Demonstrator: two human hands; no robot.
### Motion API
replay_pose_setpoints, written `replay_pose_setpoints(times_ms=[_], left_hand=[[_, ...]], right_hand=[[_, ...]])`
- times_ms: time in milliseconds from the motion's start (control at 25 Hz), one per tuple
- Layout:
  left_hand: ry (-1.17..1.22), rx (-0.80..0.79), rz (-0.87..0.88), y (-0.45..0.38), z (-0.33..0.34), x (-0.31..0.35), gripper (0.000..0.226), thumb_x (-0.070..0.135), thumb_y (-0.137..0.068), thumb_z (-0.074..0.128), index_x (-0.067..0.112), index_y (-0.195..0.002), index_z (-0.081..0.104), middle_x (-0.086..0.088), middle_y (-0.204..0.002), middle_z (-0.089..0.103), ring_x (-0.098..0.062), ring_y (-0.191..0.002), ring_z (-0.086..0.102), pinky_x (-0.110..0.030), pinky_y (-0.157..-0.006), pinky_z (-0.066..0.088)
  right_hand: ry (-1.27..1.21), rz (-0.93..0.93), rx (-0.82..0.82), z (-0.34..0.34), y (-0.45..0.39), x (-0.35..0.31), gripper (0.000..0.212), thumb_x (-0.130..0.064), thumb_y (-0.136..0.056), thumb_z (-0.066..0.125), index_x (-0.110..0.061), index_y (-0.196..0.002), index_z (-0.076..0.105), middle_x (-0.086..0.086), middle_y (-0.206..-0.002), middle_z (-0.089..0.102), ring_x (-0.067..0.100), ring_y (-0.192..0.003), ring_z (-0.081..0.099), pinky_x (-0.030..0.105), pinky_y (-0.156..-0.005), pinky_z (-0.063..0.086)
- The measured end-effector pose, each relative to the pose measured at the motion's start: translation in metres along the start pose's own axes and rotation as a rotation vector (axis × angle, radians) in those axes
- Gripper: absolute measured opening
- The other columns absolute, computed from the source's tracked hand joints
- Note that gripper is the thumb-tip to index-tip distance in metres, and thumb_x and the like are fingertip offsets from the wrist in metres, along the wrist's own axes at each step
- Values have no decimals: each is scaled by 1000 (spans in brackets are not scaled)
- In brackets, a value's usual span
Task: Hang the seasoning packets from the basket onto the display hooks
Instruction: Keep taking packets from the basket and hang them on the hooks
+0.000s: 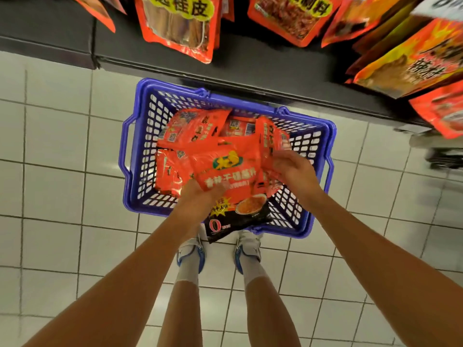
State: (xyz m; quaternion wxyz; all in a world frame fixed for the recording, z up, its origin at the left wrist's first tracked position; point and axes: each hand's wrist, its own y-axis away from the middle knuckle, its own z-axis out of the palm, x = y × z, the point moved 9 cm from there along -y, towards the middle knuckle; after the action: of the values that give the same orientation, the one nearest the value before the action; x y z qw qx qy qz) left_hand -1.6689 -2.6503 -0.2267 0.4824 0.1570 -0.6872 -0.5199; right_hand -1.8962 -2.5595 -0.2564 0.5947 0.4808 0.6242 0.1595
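The blue basket point(140, 146) on the floor still has lots of red seasoning packets point(195, 131) in it, so I think most of the job is left. Some packets already hang above point(175, 23). The left hand point(198, 196) and right hand point(295, 171) each grip packets, one being the top packet point(225, 181), just over the basket.

Basket point(140, 151) blue-purple, lattice-holed walls. Packets point(200, 136) in it orange-red; top packet point(233, 186) orange-red with green-yellow logo, yellow lettering, black lower band with a red-white "0". Hanging packets point(175, 23) orange-red with yellow label patches and black characters; floor point(55, 186) white tile with dark grout, shoes point(191, 251) white with blue.
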Motion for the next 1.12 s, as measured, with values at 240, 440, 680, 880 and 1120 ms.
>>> replay_pose_setpoints(times_ms=[240,440,680,880,1120], left_hand=[[183,59,3,-12,-40,-17,35,16,-88,74,24,-121,65,0,-111,77,-24,-102,74,-47,-92,55],[250,37,43,19,-48,6,40,14,-85,74,21,-124,64,-2,-111,77,-24,-96,75,-32,-69,62],[297,-35,152,95,-57,111,50,21,-71,81,22,-119,66,-9,-112,76,-32,-96,75,-40,-72,62],[285,-60,374,223,-71,252,41,34,-69,80,26,-109,71,-8,-109,77,-29,-98,75,-34,-71,62],[306,-50,689,425,-99,415,49,32,-64,89,21,-108,73,-10,-111,76,-27,-96,75,-37,-75,62]], right_hand=[[767,-110,-27,33,-64,37,106,-36,-84,74,-22,-162,3,12,-168,17,37,-153,20,51,-121,28],[492,-319,165,-4,3,-18,48,-15,-92,68,-27,-138,61,5,-92,75,28,-81,71,36,-77,58],[-240,-285,147,-76,101,-158,13,-15,-94,69,-25,-89,76,1,-93,79,28,-88,75,52,-79,59],[-174,-595,119,-100,246,-330,11,-26,-90,67,-24,-100,70,-15,-89,78,5,-81,74,25,-69,59],[-113,-907,203,-155,450,-508,27,-14,-92,71,-29,-70,70,-31,-63,68,-14,-55,60,5,-51,44]])
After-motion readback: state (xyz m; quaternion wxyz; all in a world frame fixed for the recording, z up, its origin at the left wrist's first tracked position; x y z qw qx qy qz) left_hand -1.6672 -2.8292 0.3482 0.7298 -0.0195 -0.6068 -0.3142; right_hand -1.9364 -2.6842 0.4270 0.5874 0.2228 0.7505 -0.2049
